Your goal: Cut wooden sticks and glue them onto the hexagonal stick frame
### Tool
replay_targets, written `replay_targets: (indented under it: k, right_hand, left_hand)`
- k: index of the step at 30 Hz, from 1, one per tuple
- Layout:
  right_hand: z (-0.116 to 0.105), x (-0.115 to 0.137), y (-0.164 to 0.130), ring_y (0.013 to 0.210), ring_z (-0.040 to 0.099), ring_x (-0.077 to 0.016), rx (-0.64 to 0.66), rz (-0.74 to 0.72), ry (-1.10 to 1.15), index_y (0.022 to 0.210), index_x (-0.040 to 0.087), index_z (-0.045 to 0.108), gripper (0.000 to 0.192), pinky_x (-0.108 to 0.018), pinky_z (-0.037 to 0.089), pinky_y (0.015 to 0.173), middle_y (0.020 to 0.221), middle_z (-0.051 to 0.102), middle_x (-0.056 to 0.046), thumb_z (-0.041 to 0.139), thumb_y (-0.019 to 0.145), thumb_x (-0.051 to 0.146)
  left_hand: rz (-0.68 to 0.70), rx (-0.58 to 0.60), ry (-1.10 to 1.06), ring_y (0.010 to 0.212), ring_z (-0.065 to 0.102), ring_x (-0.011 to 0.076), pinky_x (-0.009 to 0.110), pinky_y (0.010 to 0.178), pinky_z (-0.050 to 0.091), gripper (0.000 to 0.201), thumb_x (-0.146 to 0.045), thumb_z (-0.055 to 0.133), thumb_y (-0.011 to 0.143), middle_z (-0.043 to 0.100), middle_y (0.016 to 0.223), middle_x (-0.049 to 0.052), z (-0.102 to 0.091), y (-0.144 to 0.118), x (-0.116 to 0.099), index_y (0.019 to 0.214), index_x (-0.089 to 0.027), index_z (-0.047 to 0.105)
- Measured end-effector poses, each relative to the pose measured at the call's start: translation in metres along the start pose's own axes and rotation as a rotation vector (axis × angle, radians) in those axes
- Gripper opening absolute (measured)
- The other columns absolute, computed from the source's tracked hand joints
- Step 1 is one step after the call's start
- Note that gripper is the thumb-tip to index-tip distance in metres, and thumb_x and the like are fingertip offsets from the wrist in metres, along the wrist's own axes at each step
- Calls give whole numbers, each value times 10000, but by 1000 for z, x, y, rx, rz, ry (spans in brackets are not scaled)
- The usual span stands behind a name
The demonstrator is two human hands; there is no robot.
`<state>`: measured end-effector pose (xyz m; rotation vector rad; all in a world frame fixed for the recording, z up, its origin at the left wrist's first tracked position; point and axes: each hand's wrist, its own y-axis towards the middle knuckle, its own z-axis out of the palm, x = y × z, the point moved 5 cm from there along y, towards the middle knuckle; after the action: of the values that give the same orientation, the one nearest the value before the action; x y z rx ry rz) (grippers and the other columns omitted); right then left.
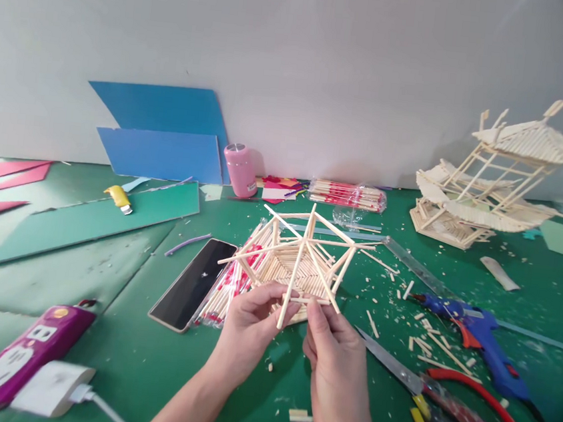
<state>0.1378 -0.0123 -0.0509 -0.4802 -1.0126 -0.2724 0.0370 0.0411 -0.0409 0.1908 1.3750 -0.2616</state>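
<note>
A small pavilion frame of thin wooden sticks [300, 267] stands in front of me, with a floor of sticks laid side by side and roof sticks meeting at a peak. Across its near side runs a short wooden stick [308, 300]. My left hand [257, 322] pinches the left end of that stick, close to a sloping roof stick. The right end sits between the thumb and fingers of my right hand [334, 357]. Behind my left hand lies a bundle of red-and-white wrapped sticks [234, 280].
Right of my hands are scissors [412, 379], a blue glue gun [480, 332] and scattered stick offcuts. A larger stick pavilion [496, 180] leans at the back right. A phone [193, 285], a pink flask [240, 172], a purple case [30, 352] and a yellow cutter [118, 198] lie leftward.
</note>
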Motion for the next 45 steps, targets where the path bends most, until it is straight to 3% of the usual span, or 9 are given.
replay_targets:
  k: [8,11,14,18,21,26,30,35,45]
  right_hand:
    - [-5,-7,-2,465,217,-61,5,32,5,625,203,605,227,-186,254,423,503,349,83,649,743,392]
    - [-11,-1,-9,473,356,-64,-6,-50,-116,636,211,632,194,-183,337,461,524,475,59,629,765,357]
    - [-19,17,-21,559,527,-108,32,-392,-367,789,260,683,83,-205,414,506,643,617,20,605,784,233]
    - [-24,33,-46,485,481,-133,174,-997,-701,1141,313,588,480,-257,379,457,597,623,14,624,712,102]
    - [-25,35,-54,471,465,-148,269,-1157,-898,1276,290,469,632,-278,369,452,561,604,9,624,695,95]
    - [-55,51,-52,601,563,-163,283,-1052,-1033,1225,235,477,477,-288,462,526,722,622,-28,565,760,172]
    - [-135,68,-42,825,610,-184,21,-834,-1402,1067,224,556,260,-293,509,709,969,610,-71,517,810,223]
    - [-215,68,-28,899,619,-227,50,-564,-1767,1052,201,550,297,-352,538,726,1057,597,-95,436,805,321]
    - [-221,66,1,875,655,-192,408,-432,-1877,966,257,623,207,-273,540,729,1009,674,-56,496,805,285]
  left_hand:
    - [76,-154,168,959,564,216,304,815,450,365,-197,735,673,631,1039,55,-10,-22,-1,1023,-244,645]
    - [148,-313,284,850,552,181,243,746,437,194,-186,746,655,614,880,25,-10,-48,-8,833,-245,693]
    - [-74,-130,127,642,547,158,243,597,449,99,-293,692,722,607,716,32,11,-64,-4,766,-210,725]
    - [-353,-74,-261,605,568,173,280,615,479,274,-446,658,723,615,590,40,34,-72,0,754,-187,742]
    - [-469,-118,-371,660,608,187,285,651,492,287,-423,721,660,672,680,64,39,-72,2,797,-172,740]
    - [-454,-103,-405,562,565,117,210,558,462,208,-347,698,712,659,661,50,41,-67,3,720,-139,692]
    - [-455,9,-398,410,480,74,179,413,370,208,-352,614,791,612,579,15,45,-66,10,755,-150,648]
    - [-494,8,-338,405,362,35,165,413,256,251,-397,655,748,516,540,-30,47,-67,19,772,-148,660]
    - [-552,59,-223,433,237,59,220,463,155,287,-422,648,744,404,436,-73,51,-69,26,819,-145,636]
